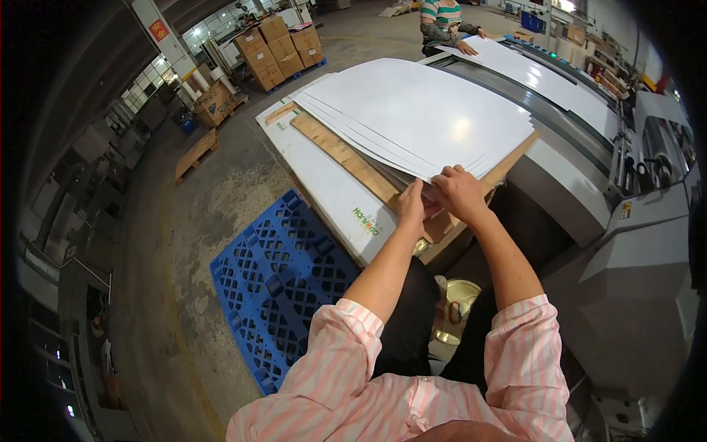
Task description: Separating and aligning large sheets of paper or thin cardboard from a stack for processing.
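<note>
With the two hands as the centre of the clock, the grey machine [637,295] is the largest thing, from two to four o'clock. The stack of white sheets [434,110] lies at twelve, its near corner at the hands. Next come the white panel [324,177] at ten and the blue pallet [274,286] at eight. Smaller is the wooden strip [346,158], along the left edge of the stack.

The right hand [462,195] pinches the near corner, its fingers bent over the top. The left hand [411,206] has its thumb raised beside the same corner; its fingertips are mostly hidden, so I cannot tell whether they pinch.

The sheets fan out a little at the left edge. In my judgement, an uneven pull could drag several together or push them out of line, and too hard a pinch could crease the corner.

At two o'clock the stack's edge is near the machine, so room there is small. More open floor [173,243] lies at nine, but the pallet could catch a foot.
</note>
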### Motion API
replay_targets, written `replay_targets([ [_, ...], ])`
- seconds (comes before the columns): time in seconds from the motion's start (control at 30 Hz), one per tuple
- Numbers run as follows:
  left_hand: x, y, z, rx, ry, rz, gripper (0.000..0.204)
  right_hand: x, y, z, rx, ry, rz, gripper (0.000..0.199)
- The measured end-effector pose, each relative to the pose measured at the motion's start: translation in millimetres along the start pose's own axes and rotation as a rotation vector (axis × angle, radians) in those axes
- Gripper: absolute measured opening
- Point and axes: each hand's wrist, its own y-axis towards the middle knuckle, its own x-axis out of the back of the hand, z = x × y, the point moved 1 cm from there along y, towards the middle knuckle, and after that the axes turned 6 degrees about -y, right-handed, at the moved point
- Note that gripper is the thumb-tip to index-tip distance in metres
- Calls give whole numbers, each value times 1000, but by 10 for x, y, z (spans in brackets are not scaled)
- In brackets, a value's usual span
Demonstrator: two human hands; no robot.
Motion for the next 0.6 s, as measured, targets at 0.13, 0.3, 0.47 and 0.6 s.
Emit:
replay_targets([
  [0.13,93,110,98,-72,93,109,20,-86,2,8,-97,18,20,15],
  [0.3,282,266,177,-222,186,19,48,-78,51,97,-188,61,62,11],
  [0.47,97,155,130,-159,54,-27,40,-77,-1,-52,-266,132,-5,12],
  [0.6,124,123,53,-129,-9,85,18,-101,17,-40,-286,150,-12,13],
])
